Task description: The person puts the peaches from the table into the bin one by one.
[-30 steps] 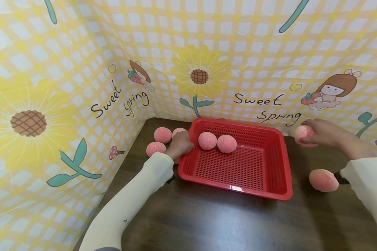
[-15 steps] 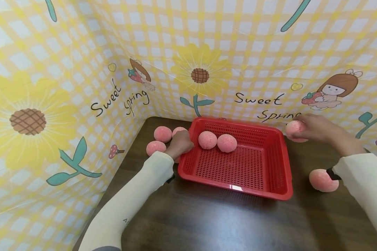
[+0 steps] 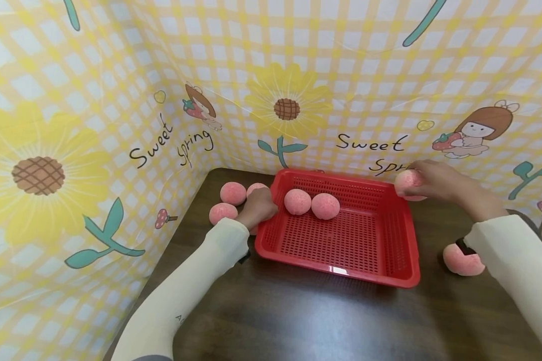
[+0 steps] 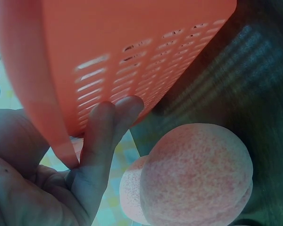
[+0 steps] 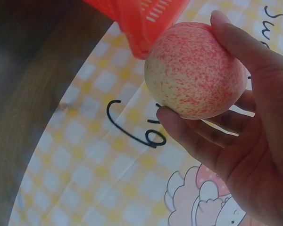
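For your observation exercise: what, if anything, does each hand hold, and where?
The right hand grips a peach around its sides with curled fingers. The left hand holds the red basket by its left rim.

basket [image 3: 402, 235]: glossy red plastic | peach [image 5: 195, 70]: matt, speckled | table [image 3: 298, 321]: dark wood

We're seeing a dark wood table [image 3: 298, 321] w/ a yellow checked backdrop [image 3: 370, 65] standing round its far and left sides, showing sunflowers [image 3: 286, 103], cartoon girls [image 3: 476, 128] & "Sweet Spring" lettering [image 3: 370, 144].
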### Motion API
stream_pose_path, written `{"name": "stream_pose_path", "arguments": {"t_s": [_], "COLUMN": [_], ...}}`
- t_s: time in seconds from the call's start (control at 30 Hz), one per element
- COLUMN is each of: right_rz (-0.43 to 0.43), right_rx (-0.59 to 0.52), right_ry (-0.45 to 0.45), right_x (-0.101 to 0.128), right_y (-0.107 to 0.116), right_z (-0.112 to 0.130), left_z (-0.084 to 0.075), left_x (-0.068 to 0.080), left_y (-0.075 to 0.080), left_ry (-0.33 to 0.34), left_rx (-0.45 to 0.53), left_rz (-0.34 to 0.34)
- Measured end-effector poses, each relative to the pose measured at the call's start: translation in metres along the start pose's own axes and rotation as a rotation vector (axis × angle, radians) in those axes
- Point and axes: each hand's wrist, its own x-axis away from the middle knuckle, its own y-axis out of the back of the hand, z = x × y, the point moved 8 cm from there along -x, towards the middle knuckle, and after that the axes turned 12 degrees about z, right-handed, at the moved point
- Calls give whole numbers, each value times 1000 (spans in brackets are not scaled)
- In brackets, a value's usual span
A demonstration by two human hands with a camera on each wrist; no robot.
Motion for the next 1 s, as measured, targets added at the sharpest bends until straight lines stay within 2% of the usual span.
{"name": "stream_pose_path", "arguments": {"t_s": [0.2,0.57,1.0], "right_rz": [11,68,85], "right_rx": [10,30,35], "right_ry": [0,11,65], "right_x": [-6,-20,-32], "right_y": [-1,-12,-21], "right_z": [12,34,53], "left_z": [1,1,1], "left_x": [0,-1,-1], "left_y": [-1,-1,-1], "left_ry": [32,32,45], "left_rx": [-6,0,-22], "left_rz": [7,11,4]}}
